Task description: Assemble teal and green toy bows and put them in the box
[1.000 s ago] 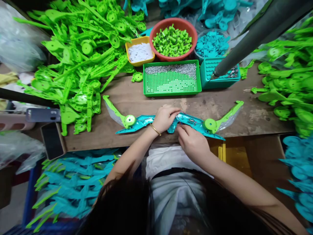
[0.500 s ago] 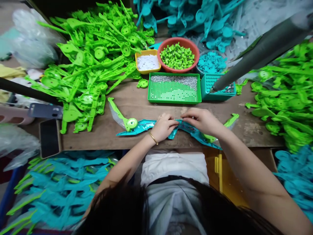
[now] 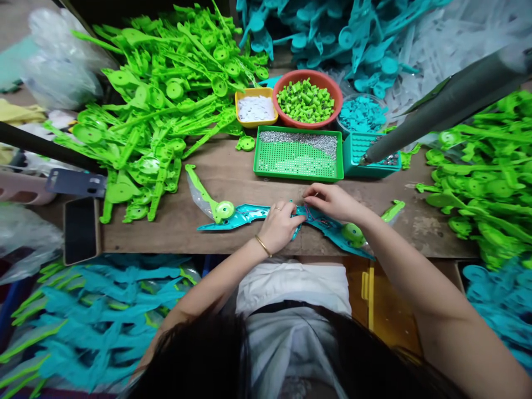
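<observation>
A teal and green winged toy frame (image 3: pixel 239 215) lies across the front of the wooden bench (image 3: pixel 233 172), with thin wires at its middle. My left hand (image 3: pixel 282 224) is closed on the frame's middle, a ring and a bracelet showing. Just to its right, my right hand (image 3: pixel 332 200) pinches the wires and the frame with fingers together. Its forearm hides part of the right wing, whose green tip (image 3: pixel 393 210) sticks out beyond it.
A green screw tray (image 3: pixel 299 155), a teal tray (image 3: pixel 366 160), a yellow tub (image 3: pixel 254 108), a red bowl of green sleeves (image 3: pixel 307 100) and a clear tub of teal parts (image 3: pixel 361 113) stand behind. Green part piles flank both sides. A phone (image 3: pixel 81 230) lies left. A grey pole (image 3: pixel 449 102) slants in.
My right hand has moved from the near side of the frame to over its far side, pinching at the wires. The view has tilted up a little.
</observation>
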Available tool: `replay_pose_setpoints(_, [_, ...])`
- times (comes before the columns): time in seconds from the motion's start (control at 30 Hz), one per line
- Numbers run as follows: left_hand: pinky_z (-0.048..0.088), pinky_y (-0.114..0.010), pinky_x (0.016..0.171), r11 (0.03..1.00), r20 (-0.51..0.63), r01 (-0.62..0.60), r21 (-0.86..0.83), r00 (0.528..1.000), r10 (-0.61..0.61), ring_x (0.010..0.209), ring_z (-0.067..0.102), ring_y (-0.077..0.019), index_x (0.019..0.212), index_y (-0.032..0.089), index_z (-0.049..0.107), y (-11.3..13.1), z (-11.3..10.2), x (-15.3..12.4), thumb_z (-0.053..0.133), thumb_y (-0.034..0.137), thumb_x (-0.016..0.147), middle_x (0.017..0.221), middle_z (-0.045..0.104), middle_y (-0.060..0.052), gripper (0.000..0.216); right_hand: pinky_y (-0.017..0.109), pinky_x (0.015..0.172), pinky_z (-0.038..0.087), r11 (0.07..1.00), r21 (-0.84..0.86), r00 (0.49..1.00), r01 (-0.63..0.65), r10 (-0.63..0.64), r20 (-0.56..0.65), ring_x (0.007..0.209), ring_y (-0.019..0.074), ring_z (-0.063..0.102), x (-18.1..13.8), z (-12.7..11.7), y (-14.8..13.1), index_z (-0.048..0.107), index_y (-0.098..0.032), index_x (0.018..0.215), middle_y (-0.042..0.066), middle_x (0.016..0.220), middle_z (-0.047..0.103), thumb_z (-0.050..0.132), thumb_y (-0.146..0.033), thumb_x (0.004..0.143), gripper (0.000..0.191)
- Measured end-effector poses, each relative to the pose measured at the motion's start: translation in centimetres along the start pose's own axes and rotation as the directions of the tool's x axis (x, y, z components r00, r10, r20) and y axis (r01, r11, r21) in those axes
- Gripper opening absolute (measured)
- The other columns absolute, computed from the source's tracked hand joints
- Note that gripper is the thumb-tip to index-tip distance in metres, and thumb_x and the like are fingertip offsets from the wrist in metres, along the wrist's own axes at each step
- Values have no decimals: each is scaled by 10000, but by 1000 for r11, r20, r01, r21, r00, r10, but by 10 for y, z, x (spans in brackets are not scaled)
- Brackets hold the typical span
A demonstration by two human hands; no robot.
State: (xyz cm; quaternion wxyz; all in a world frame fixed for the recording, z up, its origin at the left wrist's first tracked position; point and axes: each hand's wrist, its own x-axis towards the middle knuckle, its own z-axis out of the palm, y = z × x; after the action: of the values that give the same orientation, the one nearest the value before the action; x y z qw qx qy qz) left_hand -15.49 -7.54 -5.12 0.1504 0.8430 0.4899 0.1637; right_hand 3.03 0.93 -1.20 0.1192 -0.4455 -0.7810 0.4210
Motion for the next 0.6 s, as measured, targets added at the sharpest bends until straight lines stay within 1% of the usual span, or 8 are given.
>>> replay_pose_setpoints(0.07, [411,-360,801,1000,-13,9,-3,1000,-10,942,473,-231,1029,262,718,2,0,-1,472,234,943,974,558,-90,262,273,684,471,1000,-22,1000,17,-17,2,759,151,625,1,0,-1,635,-183,880,38,852,700,525,-326,847,184])
replay_pose_setpoints(0.13, [416,-361,808,999,-43,26,-20,999,-27,942,481,-229,1059,249,705,3,1,-3,464,249,950,969,567,-89,265,266,655,472,1000,-7,1000,14,-15,-10,716,141,622,1,0,-1,633,-185,887,32,826,693,526,-334,850,187])
replay_pose_setpoints(0.23, [424,-368,826,997,-118,61,-52,991,-67,944,498,-224,1096,223,687,3,2,-7,459,283,960,977,592,-90,272,252,558,460,995,80,998,-58,59,-14,575,116,600,0,1,0,621,-196,928,1,753,672,536,-366,851,205])
replay_pose_setpoints(0.3, [427,-374,838,993,-169,92,-69,980,-102,937,508,-220,1068,213,695,3,4,-11,464,286,960,975,609,-89,265,241,499,442,983,146,993,-113,115,-3,501,105,575,-1,2,0,613,-204,932,-25,678,641,550,-382,843,210])
replay_pose_setpoints(0.37, [428,-375,835,990,-201,119,-80,971,-132,921,517,-216,1024,208,706,2,6,-14,476,275,955,957,621,-87,250,232,468,438,957,240,987,-160,160,22,486,105,570,-3,2,0,613,-205,904,-35,624,617,579,-398,821,213])
replay_pose_setpoints(0.43, [426,-368,827,987,-213,137,-87,965,-153,903,520,-212,1007,207,709,2,8,-15,486,272,951,932,629,-81,239,239,481,469,909,365,979,-202,196,55,516,112,589,-6,1,0,616,-202,874,-23,637,629,633,-418,777,237])
replay_pose_setpoints(0.5, [420,-361,822,984,-216,156,-87,961,-171,892,519,-210,1014,208,706,2,10,-14,476,276,957,914,634,-74,246,264,525,512,855,461,971,-237,222,87,557,125,613,-9,-2,-1,622,-197,871,-5,683,653,698,-431,723,287])
replay_pose_setpoints(0.6, [408,-356,816,982,-201,169,-78,963,-182,888,515,-213,1016,206,701,3,12,-10,452,287,967,904,636,-68,267,299,590,541,826,504,968,-251,230,104,609,142,638,-15,-6,0,625,-191,887,5,732,666,757,-434,672,350])
